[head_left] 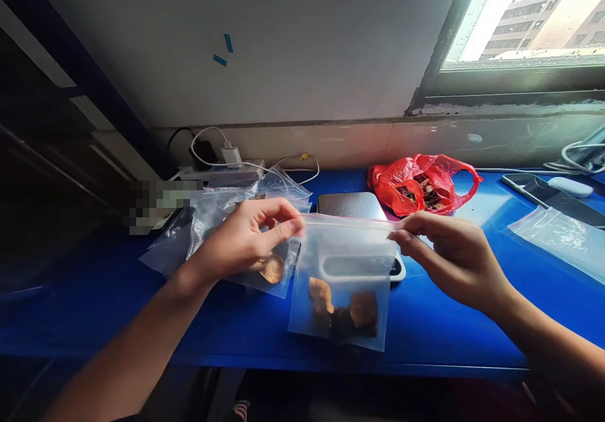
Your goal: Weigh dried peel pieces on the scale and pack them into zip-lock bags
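Observation:
A clear zip-lock bag (345, 308) hangs upright between my hands, its top edge stretched taut. Brown, dried-looking chunks and some darker pieces lie at its bottom. My left hand (253, 233) pinches the top left corner between thumb and fingers. At the top right corner my right hand (447, 255) pinches in the same way. Behind the bag stands a kitchen scale (352, 205) with a silvery top, partly hidden by it. Left of it, under and behind my left hand, lies a pile of filled zip-lock bags (227, 211), with a round brown piece visible in one.
A red plastic bag (420, 186) with dark dried pieces sits open behind my right hand. Flat zip-lock bags (562, 239) and a phone (534, 186) lie at the right. A white charger (231, 155) with its cable is by the wall. The blue table (227, 334) ends close in front.

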Demonstrator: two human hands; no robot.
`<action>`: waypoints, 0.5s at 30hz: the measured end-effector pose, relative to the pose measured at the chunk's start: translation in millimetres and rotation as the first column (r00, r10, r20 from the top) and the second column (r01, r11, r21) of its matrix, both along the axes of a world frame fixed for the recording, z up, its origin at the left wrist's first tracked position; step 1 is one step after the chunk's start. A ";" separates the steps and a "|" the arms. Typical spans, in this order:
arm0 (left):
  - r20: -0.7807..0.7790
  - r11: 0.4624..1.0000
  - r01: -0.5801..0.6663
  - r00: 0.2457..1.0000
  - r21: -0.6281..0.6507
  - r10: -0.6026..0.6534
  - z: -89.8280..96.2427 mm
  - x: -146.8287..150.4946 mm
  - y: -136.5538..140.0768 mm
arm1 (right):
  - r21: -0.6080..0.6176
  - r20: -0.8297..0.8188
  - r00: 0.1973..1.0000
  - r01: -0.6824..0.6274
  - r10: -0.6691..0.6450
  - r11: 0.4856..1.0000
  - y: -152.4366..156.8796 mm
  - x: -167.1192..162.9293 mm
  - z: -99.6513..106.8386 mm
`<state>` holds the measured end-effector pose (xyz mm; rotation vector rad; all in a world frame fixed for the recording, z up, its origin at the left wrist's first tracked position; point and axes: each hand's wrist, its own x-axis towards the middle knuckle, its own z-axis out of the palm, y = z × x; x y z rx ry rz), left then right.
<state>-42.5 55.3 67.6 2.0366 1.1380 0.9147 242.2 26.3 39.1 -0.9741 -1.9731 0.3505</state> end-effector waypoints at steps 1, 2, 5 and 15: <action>0.043 1.000 -0.026 0.999 0.004 0.026 -0.8 -1.9 2.4 | 0.002 -0.026 1.000 0.010 -0.010 1.000 2.8 2.4 -2.0; 0.092 0.998 -0.056 0.994 0.014 0.054 -1.7 -4.5 5.3 | 0.013 -0.052 0.998 0.027 -0.026 1.000 5.8 5.2 -4.3; 0.209 0.985 -0.171 0.964 0.005 0.166 -4.8 -13.7 15.8 | 0.081 -0.089 0.991 0.110 -0.103 0.991 16.3 14.5 -12.3; 0.209 0.795 -0.596 0.796 0.109 0.568 -12.0 -68.3 56.4 | 0.246 0.002 0.978 0.202 -0.209 0.948 36.2 22.9 -21.9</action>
